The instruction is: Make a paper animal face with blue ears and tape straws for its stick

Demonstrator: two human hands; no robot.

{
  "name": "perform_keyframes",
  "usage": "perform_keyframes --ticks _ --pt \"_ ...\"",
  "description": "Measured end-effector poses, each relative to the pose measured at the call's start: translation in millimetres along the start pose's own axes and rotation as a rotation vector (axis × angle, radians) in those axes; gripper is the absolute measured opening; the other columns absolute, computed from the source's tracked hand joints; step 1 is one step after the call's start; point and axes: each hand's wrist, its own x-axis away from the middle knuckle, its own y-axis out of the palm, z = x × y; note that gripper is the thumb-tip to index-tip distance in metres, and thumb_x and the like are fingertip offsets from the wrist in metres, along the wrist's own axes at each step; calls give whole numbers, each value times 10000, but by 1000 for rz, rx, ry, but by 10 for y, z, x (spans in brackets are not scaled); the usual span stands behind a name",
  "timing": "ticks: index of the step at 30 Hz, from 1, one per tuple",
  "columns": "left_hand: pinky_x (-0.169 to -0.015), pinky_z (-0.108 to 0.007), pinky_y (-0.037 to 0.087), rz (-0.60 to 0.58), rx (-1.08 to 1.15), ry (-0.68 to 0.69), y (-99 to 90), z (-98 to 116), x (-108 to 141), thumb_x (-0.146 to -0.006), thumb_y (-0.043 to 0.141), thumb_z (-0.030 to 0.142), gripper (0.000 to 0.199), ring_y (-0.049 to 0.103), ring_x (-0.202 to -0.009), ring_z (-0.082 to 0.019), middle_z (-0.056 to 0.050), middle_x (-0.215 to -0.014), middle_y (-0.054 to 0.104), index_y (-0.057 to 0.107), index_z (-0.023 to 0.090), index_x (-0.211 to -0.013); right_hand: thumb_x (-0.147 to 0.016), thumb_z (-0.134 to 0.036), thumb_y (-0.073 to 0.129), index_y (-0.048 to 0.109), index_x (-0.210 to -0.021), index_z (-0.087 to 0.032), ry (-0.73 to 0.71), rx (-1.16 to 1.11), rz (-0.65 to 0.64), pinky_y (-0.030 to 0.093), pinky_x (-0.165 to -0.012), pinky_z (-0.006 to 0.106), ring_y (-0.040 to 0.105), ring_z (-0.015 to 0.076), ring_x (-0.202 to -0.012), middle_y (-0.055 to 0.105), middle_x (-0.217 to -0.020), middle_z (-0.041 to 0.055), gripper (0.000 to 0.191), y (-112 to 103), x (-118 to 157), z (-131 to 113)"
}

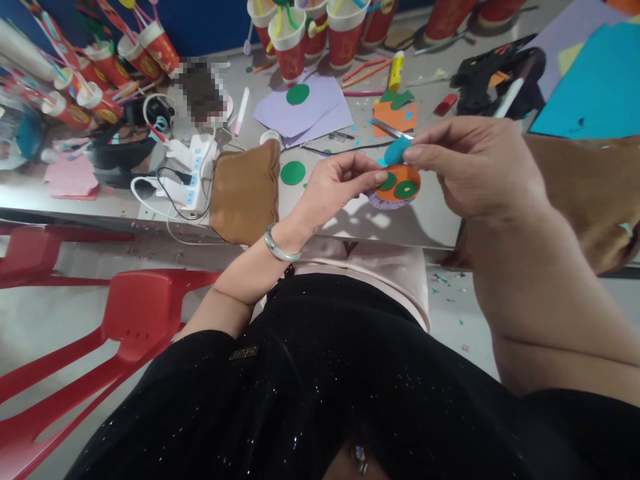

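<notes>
My left hand (345,183) pinches the left edge of a round paper cutout (400,175), orange with two green circles on it and a speckled purple rim below. Between the thumb and fingers of my right hand (475,163) is a blue paper piece (397,152), held at the cutout's upper edge. Whether the blue piece touches the orange one I cannot tell. A pair of scissors (387,128) lies just behind on an orange paper scrap (406,117). Left of my left hand, a green paper circle (293,173) rests on the white table (350,231).
Purple sheets (320,110) carry another green circle (297,94). Red paper cups (289,50) line the back. A power strip (201,177) with cables and a brown cushion (245,193) are at left. Blue sheets (590,80) lie at right. A red chair (143,303) stands lower left.
</notes>
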Motion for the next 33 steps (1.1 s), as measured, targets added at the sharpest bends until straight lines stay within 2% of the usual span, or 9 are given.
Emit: perform_keyframes --ticks 3,8,15,22,26,29,33 --pt "-784 -262 467 6 -28 11 -11 -14 -4 -934 822 91 179 607 -767 -81 15 -745 706 691 144 -824 -817 -106 834 779 -737 -198 10 1 3 520 -715 277 625 78 -668 704 -694 -49 133 7 3 -13" --pt "-728 -280 482 9 -19 32 -17 -39 -13 -933 818 82 260 572 -678 -72 26 -697 705 674 186 -743 -827 -98 825 771 -741 -201 38 31 -15 539 -721 277 635 88 -680 715 -704 -45 145 13 -8 -40" --pt "-714 -299 491 6 -22 -13 1 7 -4 -913 807 20 292 613 -651 -81 2 -697 707 670 179 -710 -818 -94 820 755 -743 -190 39 63 -44 533 -722 280 617 87 -689 698 -708 -36 137 25 -9 -35" --pt "-686 -293 516 -31 -46 48 -43 -136 -61 -928 810 79 293 605 -644 -80 17 -685 719 662 211 -713 -859 -84 805 749 -776 -172 61 113 -84 596 -813 333 654 100 -725 704 -734 -32 134 -1 -8 14" --pt "-687 -296 520 -39 -70 71 -80 -197 -84 -922 854 179 264 617 -690 -93 11 -695 721 661 211 -745 -863 -76 809 760 -790 -171 70 107 -101 624 -853 367 657 92 -701 688 -706 -45 129 -11 -7 -6" --pt "-724 -311 523 -25 -62 52 -83 -187 -75 -913 877 208 277 596 -734 -107 -4 -689 724 661 221 -739 -802 -131 899 749 -775 -172 110 69 -129 655 -833 388 690 120 -707 688 -693 -35 158 -9 -6 -32" --pt "-721 -335 511 -11 -8 21 -54 -128 -44 -897 867 118 317 575 -681 -107 2 -668 704 657 222 -683 -657 -212 1010 733 -743 -190 146 0 -152 687 -727 397 712 164 -676 691 -686 -6 291 0 -14 -35"
